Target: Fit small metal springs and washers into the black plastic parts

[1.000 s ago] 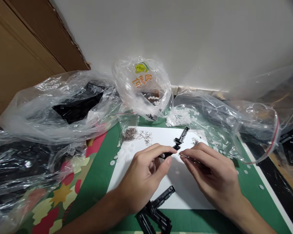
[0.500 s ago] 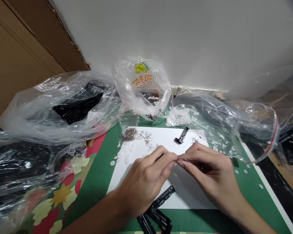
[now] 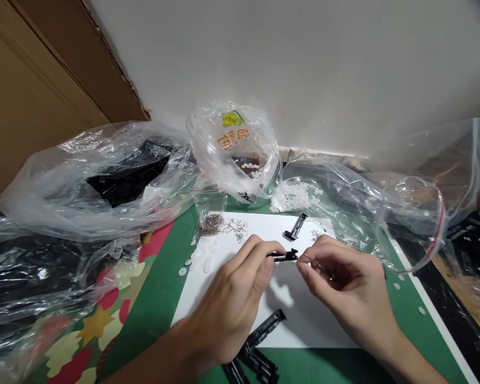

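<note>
Matt black plastic clip [image 3: 285, 256], thin shiny metal tweezers [image 3: 319, 265], matt white paper [image 3: 296, 314], glossy crinkled clear plastic bags [image 3: 104, 181].

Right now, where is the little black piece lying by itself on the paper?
The black piece lies near the far edge of the white paper, beyond both hands.

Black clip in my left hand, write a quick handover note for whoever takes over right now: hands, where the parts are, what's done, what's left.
Left hand: pinching a small black clip above the white sheet.
Right hand: holding thin tweezers, tip right at the clip's end.
Parts: one more clip on the sheet's far side, springs at its far left corner, white washers behind it, black parts at the near edge.
Done: cannot tell whether anything is fitted.
Left: probably fitting the small piece to the held clip.
</note>
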Demonstrator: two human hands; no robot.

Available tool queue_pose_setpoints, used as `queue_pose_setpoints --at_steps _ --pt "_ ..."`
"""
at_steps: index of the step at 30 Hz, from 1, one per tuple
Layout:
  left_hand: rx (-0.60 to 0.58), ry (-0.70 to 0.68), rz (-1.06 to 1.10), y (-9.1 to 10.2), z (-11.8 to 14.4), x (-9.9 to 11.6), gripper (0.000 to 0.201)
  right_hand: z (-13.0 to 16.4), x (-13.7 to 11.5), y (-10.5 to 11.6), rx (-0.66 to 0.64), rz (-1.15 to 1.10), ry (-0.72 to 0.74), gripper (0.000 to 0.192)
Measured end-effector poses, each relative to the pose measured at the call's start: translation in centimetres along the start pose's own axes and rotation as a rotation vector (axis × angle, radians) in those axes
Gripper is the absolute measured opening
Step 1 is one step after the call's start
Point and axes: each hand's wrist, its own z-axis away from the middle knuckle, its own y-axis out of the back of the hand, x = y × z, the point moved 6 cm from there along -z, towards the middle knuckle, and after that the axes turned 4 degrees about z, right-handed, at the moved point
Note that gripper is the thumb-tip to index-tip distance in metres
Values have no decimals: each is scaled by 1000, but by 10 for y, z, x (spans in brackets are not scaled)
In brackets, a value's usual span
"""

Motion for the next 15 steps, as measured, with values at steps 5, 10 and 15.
queue_pose_setpoints --at_steps 5,10,15 --pt "56 102 251 -1 -4 -11 37 0 2 1 22 11 4 10" --pt "173 171 562 -3 -8 -14 38 4 -6 8 105 80 116 10" --pt "234 172 612 3 -7 -10 31 9 -20 11 101 192 289 19"
